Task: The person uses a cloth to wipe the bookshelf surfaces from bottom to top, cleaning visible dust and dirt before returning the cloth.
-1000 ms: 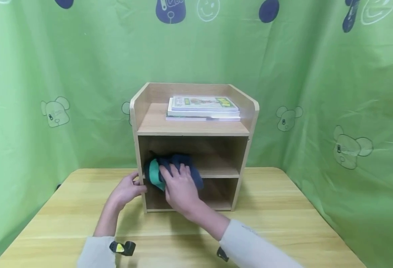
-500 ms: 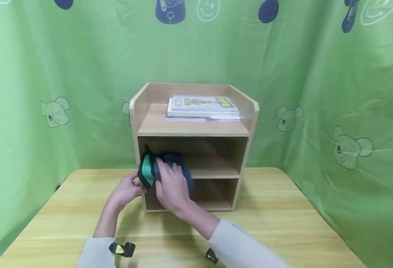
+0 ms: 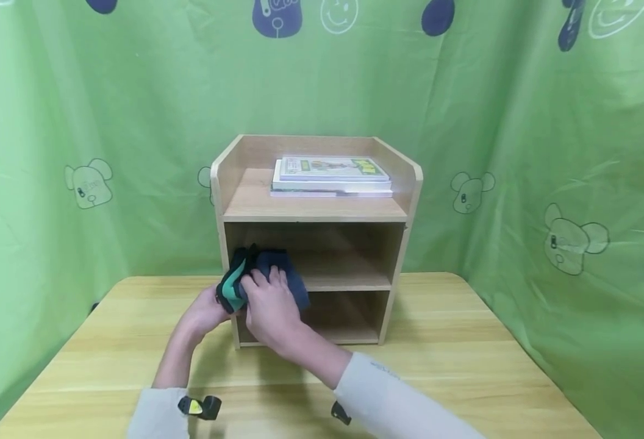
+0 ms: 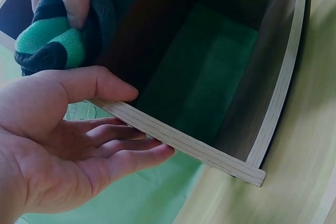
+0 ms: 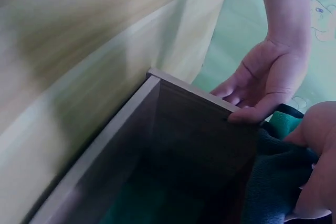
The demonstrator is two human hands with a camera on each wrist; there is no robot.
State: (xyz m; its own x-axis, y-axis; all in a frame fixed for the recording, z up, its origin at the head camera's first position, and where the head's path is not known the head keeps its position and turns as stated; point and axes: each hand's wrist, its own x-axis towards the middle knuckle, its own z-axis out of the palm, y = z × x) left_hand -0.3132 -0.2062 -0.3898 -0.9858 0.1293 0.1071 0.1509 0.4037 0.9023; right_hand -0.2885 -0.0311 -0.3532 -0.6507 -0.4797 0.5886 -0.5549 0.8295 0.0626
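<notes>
Cloth [image 3: 271,259]: soft, crumpled, dk blue w/ bright green & blk bands, at front L of wooden shelf unit [image 3: 315,218], approx mid-height. R hand [image 3: 271,314]: fingers clamped on it; L hand [image 3: 207,314]: fingers pinching unit's side panel [image 4: 184,145].

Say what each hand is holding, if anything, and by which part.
Right hand: the cloth, by its blue part beside the green stripe. Left hand: the shelf's left side board, by its front edge, thumb inside, fingers outside.

My cloth [image 3: 272,259]: navy, black, and there's bright green!
Shelf [image 3: 316,211]: pale woodgrain.
Table [image 3: 437,366]: yellowish woodgrain.
Curtain [image 3: 355,85]: green, cartoon-printed.
</notes>
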